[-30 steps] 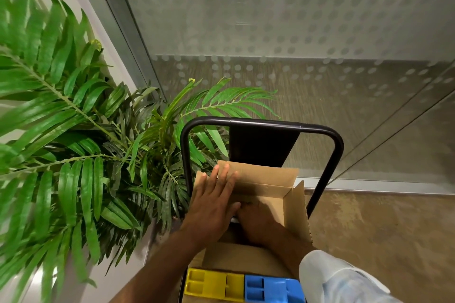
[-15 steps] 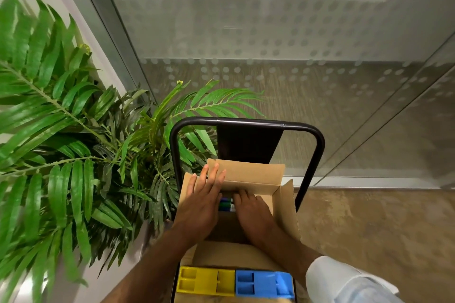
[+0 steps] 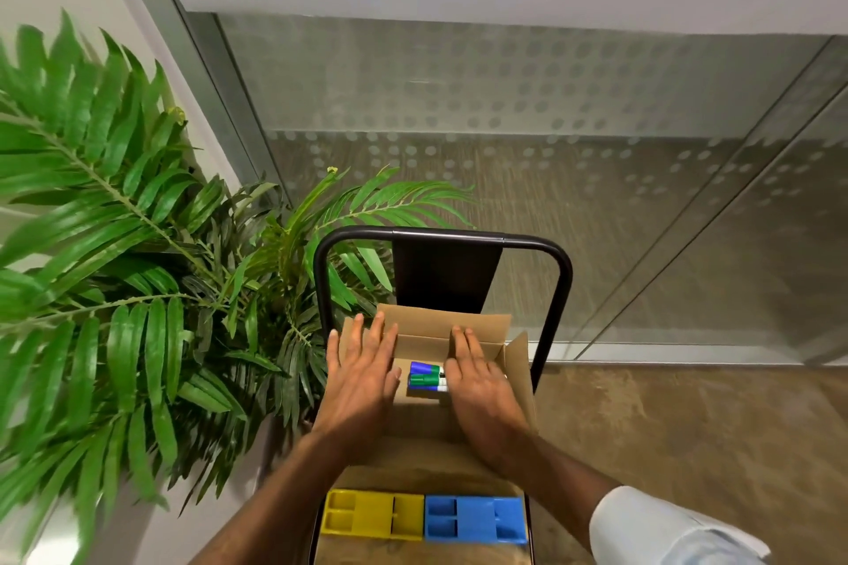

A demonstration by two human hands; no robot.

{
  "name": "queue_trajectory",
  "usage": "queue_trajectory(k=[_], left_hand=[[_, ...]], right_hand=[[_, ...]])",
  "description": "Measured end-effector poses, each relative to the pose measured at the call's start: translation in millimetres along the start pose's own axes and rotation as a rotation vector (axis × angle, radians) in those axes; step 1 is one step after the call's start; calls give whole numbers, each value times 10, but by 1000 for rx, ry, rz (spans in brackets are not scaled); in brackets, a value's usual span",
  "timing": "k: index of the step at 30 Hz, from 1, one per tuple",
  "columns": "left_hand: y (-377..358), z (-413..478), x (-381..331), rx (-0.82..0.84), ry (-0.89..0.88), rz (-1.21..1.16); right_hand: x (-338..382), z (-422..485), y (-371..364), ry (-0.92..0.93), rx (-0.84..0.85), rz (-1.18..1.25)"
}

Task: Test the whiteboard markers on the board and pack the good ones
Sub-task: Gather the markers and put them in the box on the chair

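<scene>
A small open cardboard box (image 3: pixel 477 328) stands on a chair seat below me. Inside it lie markers (image 3: pixel 426 376) with blue and green caps, side by side. My left hand (image 3: pixel 362 374) lies flat with straight fingers on the box's left flap. My right hand (image 3: pixel 479 385) rests with straight fingers over the right part of the box opening, covering the markers' right ends. Neither hand holds anything.
The black metal chair back (image 3: pixel 447 239) rises just behind the box. A yellow tray (image 3: pixel 371 514) and a blue tray (image 3: pixel 475 518) sit at the seat's near edge. A large leafy plant (image 3: pixel 128 271) fills the left. A frosted glass wall (image 3: pixel 504 106) stands ahead.
My hands have spread apart: the left slid onto the left flap, the right moved right, and the markers in the box have come into view. My head tilted up slightly.
</scene>
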State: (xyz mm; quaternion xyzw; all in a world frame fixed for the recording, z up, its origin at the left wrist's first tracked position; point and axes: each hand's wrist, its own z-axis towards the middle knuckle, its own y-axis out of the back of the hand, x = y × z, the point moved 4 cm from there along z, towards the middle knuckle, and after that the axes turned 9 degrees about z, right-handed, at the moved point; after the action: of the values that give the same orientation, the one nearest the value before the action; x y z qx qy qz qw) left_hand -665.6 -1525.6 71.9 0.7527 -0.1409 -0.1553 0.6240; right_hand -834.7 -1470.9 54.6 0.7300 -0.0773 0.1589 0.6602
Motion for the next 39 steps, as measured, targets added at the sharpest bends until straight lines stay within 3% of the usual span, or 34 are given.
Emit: queue_trajectory(k=[2,8,11,14,22,28,39], left_hand=[[20,-88,23,-75,71,-58],[130,-421,-70,-257,108,-621],[164,-486,-152,-191,81,-750],[119,-499,-220,24,36,-860],[3,-344,-172,129,-3,-691],[-65,-196,-142,95,-40,-568],[47,-100,-220,44,-42,-557]], right_hand=[[-5,-8,53,-12,33,18],[-25,12,101,-45,-5,21],[-13,24,141,-46,-24,-7],[3,30,182,-59,-18,-26],[31,-13,343,-99,-1,-32],[97,-106,507,-78,-62,3],[-235,-681,992,-163,-508,215]])
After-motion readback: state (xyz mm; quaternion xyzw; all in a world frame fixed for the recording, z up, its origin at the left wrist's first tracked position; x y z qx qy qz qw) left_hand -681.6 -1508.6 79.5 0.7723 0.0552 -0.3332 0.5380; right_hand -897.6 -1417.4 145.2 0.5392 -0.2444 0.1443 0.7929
